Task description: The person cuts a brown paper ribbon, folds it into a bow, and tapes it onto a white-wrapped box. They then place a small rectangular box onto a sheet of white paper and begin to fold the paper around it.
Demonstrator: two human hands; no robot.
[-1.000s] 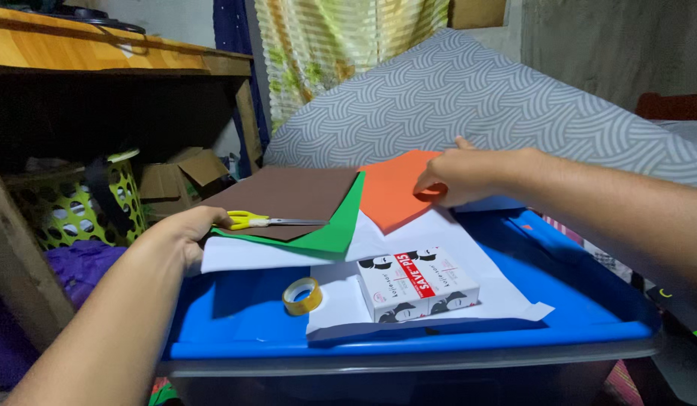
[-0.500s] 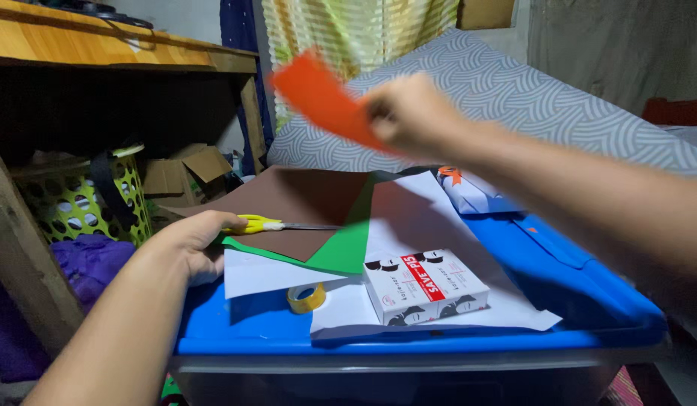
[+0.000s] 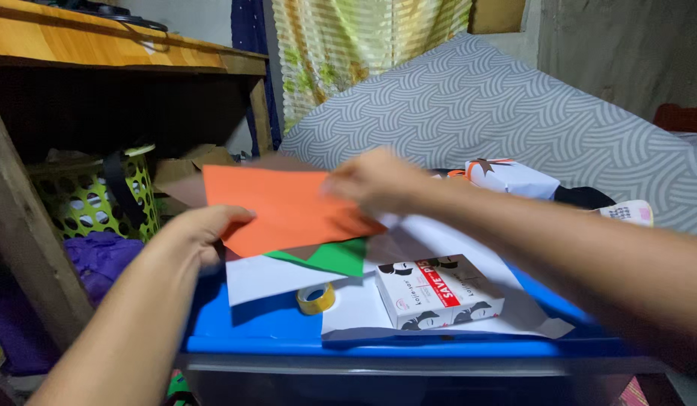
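My right hand point(image 3: 374, 183) grips an orange paper sheet point(image 3: 277, 207) by its right edge and holds it over the stack of papers on a blue bin lid point(image 3: 250, 327). My left hand point(image 3: 202, 229) rests at the sheet's left edge, fingers curled under it. Beneath show a green sheet point(image 3: 329, 256), a brown sheet point(image 3: 187, 188) and white paper point(image 3: 262, 274). The scissors seen earlier are hidden under the orange sheet. A tape roll point(image 3: 316, 298) and a small white box with a red stripe point(image 3: 439, 291) lie on the white paper.
A green perforated basket point(image 3: 89, 199) and a cardboard box point(image 3: 179, 169) stand at the left under a wooden table point(image 3: 100, 49). A grey patterned pillow point(image 3: 498, 105) lies behind. A white wrapped parcel with an orange ribbon point(image 3: 510, 179) sits at the right rear.
My right hand lifted the orange sheet from the right, swung it up through the air, and brought it down to the left over the brown sheet and scissors. My left hand stayed put.
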